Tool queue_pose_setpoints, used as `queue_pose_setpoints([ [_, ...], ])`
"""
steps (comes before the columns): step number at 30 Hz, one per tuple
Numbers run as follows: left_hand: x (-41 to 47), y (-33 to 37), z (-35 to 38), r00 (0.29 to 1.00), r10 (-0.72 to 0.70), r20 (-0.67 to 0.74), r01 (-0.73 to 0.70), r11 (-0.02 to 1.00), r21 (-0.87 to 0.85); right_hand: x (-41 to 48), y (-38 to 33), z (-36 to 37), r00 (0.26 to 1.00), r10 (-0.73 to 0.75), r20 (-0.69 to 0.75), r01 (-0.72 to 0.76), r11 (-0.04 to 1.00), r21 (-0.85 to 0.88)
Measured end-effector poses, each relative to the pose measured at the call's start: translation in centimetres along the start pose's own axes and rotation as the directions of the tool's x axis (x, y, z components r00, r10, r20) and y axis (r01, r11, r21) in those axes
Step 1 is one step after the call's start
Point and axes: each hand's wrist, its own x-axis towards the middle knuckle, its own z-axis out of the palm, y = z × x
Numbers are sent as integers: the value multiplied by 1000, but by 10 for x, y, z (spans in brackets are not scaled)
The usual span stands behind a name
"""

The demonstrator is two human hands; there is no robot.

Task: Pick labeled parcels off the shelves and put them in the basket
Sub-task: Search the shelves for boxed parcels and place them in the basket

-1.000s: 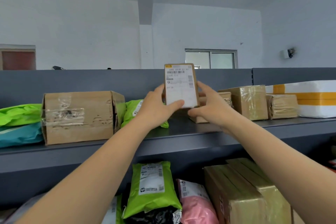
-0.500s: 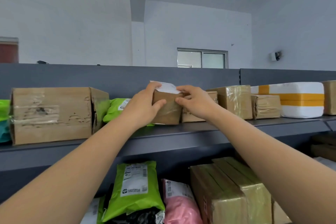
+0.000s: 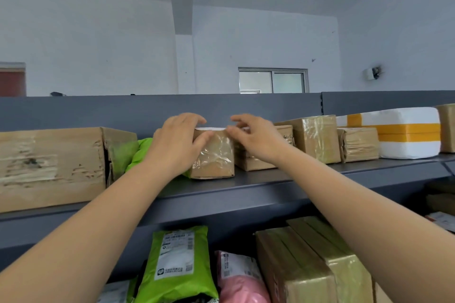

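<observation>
box (image 3: 214, 157) top label (image 3: 211, 128) unreadable; left hand (image 3: 176, 141) grips

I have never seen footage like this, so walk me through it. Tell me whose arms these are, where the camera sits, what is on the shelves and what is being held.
No machine here: a person wears one wide-angle camera on the head, so you look along their own bare arms. Before them is a grey shelf of parcels: a large cardboard box at left, a green bag beside it, taped brown boxes and a white foam box with yellow tape at right. Below lie a green mailer, a pink mailer and taped cartons. The left hand grips a small taped box standing on the shelf. The right hand hovers loosely at its top edge, gripping nothing.
</observation>
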Motion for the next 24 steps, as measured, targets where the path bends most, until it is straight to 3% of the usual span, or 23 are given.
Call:
queue_pose_setpoints([
  [3, 3, 4, 0, 996, 36, 86, -38, 999, 12, 3, 15, -26, 989, -58, -137, 10, 943, -332],
  [6, 3, 2, 3, 992, 28, 121, -30, 999, 19, 4, 38, -39, 998, 57, -2, -47, 805, -591],
  [8, 2, 0, 2, 993, 28, 114, -31, 999, 26, 2, 46, -37, 989, 127, 71, -47, 741, -670],
  [12, 4, -3, -3, 989, 49, 142, -54, 998, 27, -3, 47, -35, 997, 64, 41, -23, 772, -635],
  [19, 10, -6, -10, 987, 8, 161, -36, 985, 170, -3, 43, -41, 999, 36, 27, -18, 865, -502],
  [24, 10, 37, -11, 982, 190, 14, -189, 955, 228, -4, 49, -48, 998, 65, -19, -67, 929, -364],
])
